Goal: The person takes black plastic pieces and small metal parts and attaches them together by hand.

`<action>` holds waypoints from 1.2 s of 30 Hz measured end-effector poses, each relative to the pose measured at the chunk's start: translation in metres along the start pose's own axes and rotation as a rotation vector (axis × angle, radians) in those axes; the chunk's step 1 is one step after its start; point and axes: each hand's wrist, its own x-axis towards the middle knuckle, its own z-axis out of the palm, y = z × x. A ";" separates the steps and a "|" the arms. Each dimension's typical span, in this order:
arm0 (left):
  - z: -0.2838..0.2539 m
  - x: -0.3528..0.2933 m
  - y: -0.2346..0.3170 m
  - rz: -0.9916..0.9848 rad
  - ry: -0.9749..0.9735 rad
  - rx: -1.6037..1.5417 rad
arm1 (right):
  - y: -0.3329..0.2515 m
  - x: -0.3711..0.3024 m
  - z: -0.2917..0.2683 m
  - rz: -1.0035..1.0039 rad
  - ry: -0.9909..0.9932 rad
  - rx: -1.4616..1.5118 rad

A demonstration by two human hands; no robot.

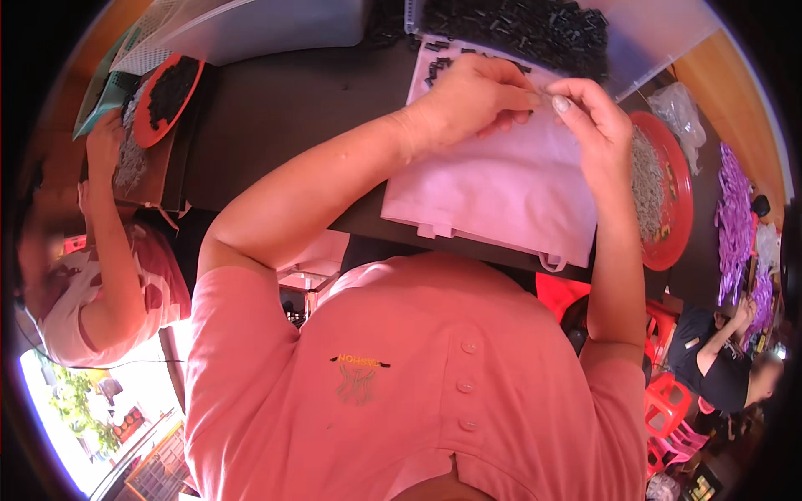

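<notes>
Whatever sits between the fingertips of left hand (472,96) and right hand (589,117) is too small to tell, upper centre of frame; a thin sliver at most. The hands cover part of the white cloth (493,188) beneath them. Pile of small black parts (522,29) cut off by the top edge; single pieces not resolvable. Grey stuff on the red tray (672,196) at right: too fine to identify, tray partly behind the right forearm. Purple bundles (735,221) at far right smeared by lens bend. Person at left (100,250) and person at lower right (723,359) blurred, their handwork unreadable. Clear bin (251,29) cropped at top.
</notes>
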 end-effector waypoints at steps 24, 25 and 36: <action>0.001 -0.006 0.013 -0.077 -0.029 -0.034 | -0.010 -0.004 0.002 0.137 -0.080 0.225; 0.002 -0.007 0.013 -0.080 -0.024 -0.028 | -0.009 -0.005 0.003 0.124 -0.080 0.237; -0.001 -0.007 0.019 -0.115 -0.028 -0.042 | -0.009 -0.006 0.006 0.015 -0.034 0.256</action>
